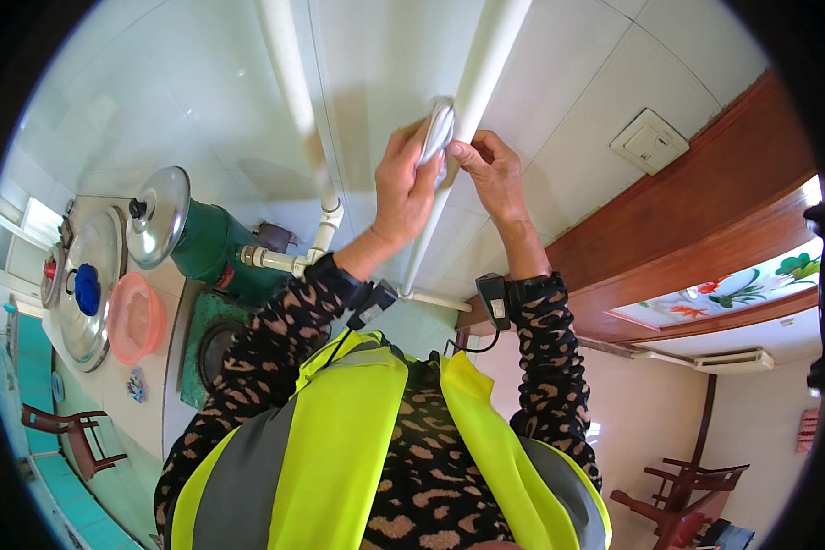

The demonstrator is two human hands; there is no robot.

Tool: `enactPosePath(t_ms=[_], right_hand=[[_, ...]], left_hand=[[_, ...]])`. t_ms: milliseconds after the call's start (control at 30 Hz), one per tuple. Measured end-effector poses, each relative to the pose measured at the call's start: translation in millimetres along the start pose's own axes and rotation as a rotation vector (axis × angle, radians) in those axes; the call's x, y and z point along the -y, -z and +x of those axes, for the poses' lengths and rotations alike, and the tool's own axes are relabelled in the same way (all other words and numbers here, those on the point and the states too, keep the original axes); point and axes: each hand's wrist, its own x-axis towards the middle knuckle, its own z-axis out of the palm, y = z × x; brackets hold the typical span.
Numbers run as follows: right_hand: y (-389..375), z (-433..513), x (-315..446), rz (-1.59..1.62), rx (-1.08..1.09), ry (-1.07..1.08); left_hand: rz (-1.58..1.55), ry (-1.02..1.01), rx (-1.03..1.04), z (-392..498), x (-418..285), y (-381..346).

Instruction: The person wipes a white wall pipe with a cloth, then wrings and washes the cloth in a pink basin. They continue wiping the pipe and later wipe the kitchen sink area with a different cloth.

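A white vertical pipe (489, 58) runs along the tiled wall before me. My left hand (407, 182) grips a folded light grey cloth (440, 127), which lies against the left side of the pipe. On the pipe's other side is my right hand (489, 168), its thumb at the pipe near the cloth and its fingers curled; whether it pinches any cloth cannot be made out. Both wrists wear black straps with small devices.
A second white pipe (290, 75) runs down the wall at left. Beside it stand a green metal stove (213, 240), a metal lid (161, 216) and a pink plastic basin (137, 320). At right are a wall switch (650, 141) and a brown wooden door frame (667, 227).
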Motion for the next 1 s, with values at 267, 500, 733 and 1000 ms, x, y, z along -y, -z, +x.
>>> enactPosePath(t_ms=[267,500,733,1000], right_hand=[[-9.9,1.1,6.8,-0.03,0.015,0.019],[-7.5,-62.1,-38.8,-0.055,-0.096,0.055],[-35.2,-143.3,-89.2,0.415,0.13,-0.056],[-1.0,-130.7,-77.5,0.418,-0.418,-0.191]], left_hand=[[-0.231,0.906,0.13,-102.6,90.9,25.2],[-0.417,0.748,0.15,-56.5,35.8,44.4],[-0.112,0.629,0.64,-67.0,0.4,52.2],[0.156,0.609,0.473,-80.2,21.5,63.4]])
